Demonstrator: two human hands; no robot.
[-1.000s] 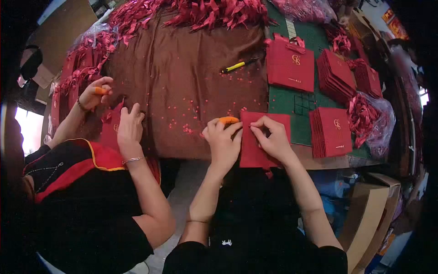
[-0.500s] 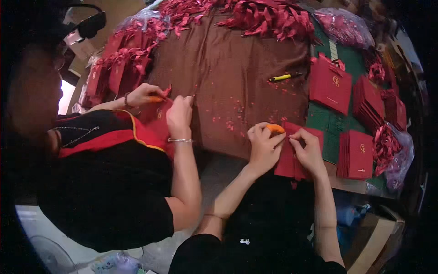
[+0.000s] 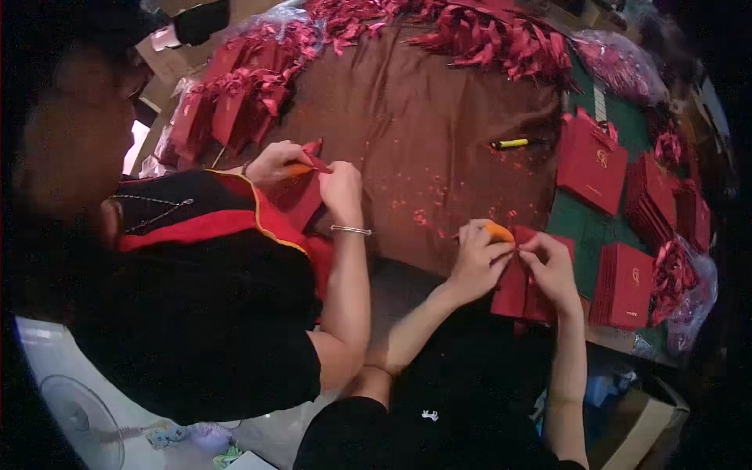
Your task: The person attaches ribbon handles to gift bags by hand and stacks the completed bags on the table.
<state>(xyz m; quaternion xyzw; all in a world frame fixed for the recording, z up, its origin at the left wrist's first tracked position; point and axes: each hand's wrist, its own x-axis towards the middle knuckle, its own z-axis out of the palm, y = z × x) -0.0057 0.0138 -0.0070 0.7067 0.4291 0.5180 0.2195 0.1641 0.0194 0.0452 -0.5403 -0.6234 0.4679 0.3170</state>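
A red paper bag (image 3: pixel 511 291) is held upright at the table's near edge, in front of my black shirt. My left hand (image 3: pixel 479 262) is closed at its upper left edge, with an orange tool (image 3: pixel 499 233) tucked in the fingers; its working end is hidden. My right hand (image 3: pixel 554 270) pinches the top of the bag, the fingertips of both hands nearly meeting there. Whatever small piece lies between the fingertips is too small to make out.
At left, a co-worker's hands (image 3: pixel 341 190) hold another red bag (image 3: pixel 301 205). Stacked red bags (image 3: pixel 629 283) stand at right. Red ribbons (image 3: pixel 501 43) are heaped at the back. A yellow-and-black tool (image 3: pixel 513 143) and red scraps (image 3: pixel 427 205) lie on the brown cloth (image 3: pixel 392 141).
The view has shifted, so the whole scene sits further right. My hands stay together at the top of the bag. The co-worker's bag has tilted and its printed side no longer shows.
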